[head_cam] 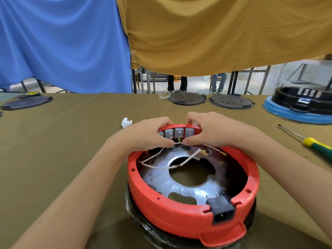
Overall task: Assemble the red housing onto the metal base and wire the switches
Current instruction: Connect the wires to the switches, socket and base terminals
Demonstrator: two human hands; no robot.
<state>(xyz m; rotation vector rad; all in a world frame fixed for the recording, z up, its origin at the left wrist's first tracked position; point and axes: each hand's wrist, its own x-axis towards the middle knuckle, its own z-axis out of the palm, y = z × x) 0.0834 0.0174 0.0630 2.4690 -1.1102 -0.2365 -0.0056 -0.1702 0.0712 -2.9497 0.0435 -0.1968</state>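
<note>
At the far rim of the red housing point(179, 218), seated on the metal base point(181, 186) mid-table, our left hand point(149, 133) and right hand point(212, 130) curl around the switch panel point(177, 132), thumbs and fingertips pinching a thin white wire point(177, 143) just below the grey switches. We judge the wire limp and its small brass terminals easily bent, best held close behind the terminal, while the housing looks stiff and light. The olive table point(62, 141) lies open on both sides, a screwdriver point(309, 141) to the right.
</note>
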